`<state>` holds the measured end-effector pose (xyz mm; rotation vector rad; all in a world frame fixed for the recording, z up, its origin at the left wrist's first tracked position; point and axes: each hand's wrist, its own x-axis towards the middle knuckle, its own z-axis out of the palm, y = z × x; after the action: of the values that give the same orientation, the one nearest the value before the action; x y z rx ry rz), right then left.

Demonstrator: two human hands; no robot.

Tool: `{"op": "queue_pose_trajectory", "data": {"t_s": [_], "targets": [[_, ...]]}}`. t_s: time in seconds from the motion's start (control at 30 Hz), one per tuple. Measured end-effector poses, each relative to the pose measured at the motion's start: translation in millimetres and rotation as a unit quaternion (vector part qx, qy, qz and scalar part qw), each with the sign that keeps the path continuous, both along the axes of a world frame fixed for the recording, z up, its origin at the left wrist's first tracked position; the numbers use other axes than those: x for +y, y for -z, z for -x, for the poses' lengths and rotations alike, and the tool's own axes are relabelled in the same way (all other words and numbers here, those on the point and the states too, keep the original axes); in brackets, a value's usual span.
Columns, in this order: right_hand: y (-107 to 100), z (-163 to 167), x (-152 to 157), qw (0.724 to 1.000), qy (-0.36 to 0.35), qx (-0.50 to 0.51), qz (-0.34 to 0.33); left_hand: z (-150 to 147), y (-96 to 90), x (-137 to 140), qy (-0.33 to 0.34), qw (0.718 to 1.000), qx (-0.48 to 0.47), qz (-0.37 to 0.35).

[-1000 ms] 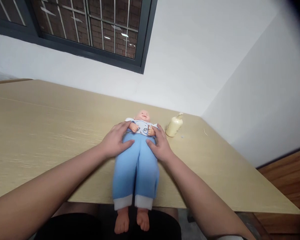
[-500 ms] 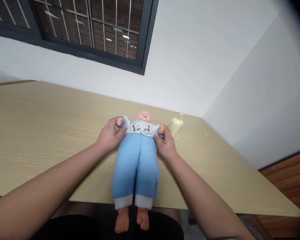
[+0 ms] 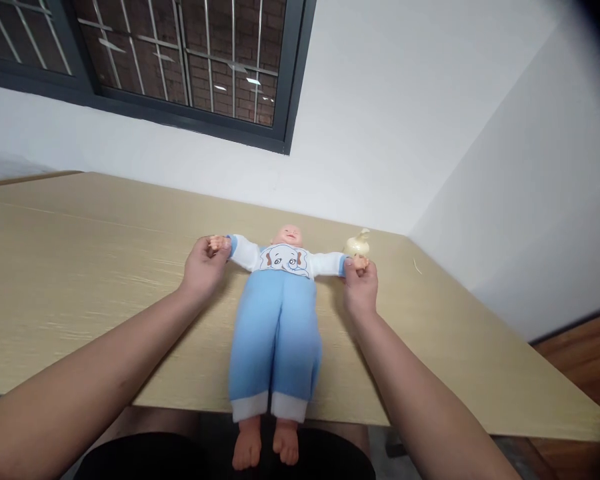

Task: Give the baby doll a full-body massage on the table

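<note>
A baby doll (image 3: 277, 313) lies on its back on the wooden table, its head toward the wall and its bare feet past the near edge. It wears blue trousers with white cuffs and a white top with an elephant face. My left hand (image 3: 203, 267) is closed on the doll's hand at the left, near the blue cuff. At the right, my right hand (image 3: 361, 285) grips the doll's other hand. Both doll arms are stretched straight out sideways. Just behind my right hand stands a pale yellow pump bottle (image 3: 357, 244), its lower part hidden.
The light wooden table (image 3: 105, 280) reaches back to a white wall. A thin pale strip (image 3: 417, 267) lies on it right of the bottle. A dark-framed window (image 3: 190, 113) with bars is above, and a brown wood-grain panel (image 3: 580, 360) stands at the right.
My hands have moved apart, left and right, drawing the doll's arms from close to its body out to full stretch. My right hand now covers more of the bottle.
</note>
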<state>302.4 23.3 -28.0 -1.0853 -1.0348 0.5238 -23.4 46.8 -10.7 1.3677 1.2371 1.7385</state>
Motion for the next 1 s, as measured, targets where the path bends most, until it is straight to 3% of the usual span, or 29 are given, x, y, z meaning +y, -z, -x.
{"op": "queue_pose_trajectory", "data": {"t_s": [0.17, 0.3, 0.6, 0.73, 0.8, 0.87, 0.93, 1.0], "targets": [[-8.7, 25.3, -18.4, 0.993, -0.009, -0.095, -0.073, -12.6, -5.9, -19.5, -0.018, 0.989, 0.135, -0.053], [-13.0, 36.0, -31.1, 0.969, -0.022, -0.239, -0.065, -20.1, -12.4, -38.5, 0.002, 0.948, 0.305, -0.091], [-19.5, 42.0, -39.4, 0.855, -0.141, -0.488, -0.102, -22.1, -9.8, -45.6, 0.086, 0.816, 0.535, -0.201], [-19.5, 42.7, -42.3, 0.815, -0.159, -0.552, -0.082, -17.1, -13.3, -44.8, 0.141, 0.784, 0.568, -0.207], [-19.5, 43.8, -43.7, 0.808, -0.16, -0.561, -0.081, -16.8, -13.3, -45.5, 0.148, 0.786, 0.566, -0.2], [-18.8, 44.5, -43.9, 0.816, -0.156, -0.549, -0.09, -17.4, -11.2, -45.6, 0.147, 0.805, 0.54, -0.198], [-16.8, 42.6, -41.6, 0.843, -0.139, -0.511, -0.097, -17.1, -7.9, -43.3, 0.124, 0.844, 0.483, -0.195], [-13.4, 36.5, -35.9, 0.89, -0.095, -0.44, -0.08, -14.5, -4.3, -36.7, 0.072, 0.898, 0.399, -0.172]]}}
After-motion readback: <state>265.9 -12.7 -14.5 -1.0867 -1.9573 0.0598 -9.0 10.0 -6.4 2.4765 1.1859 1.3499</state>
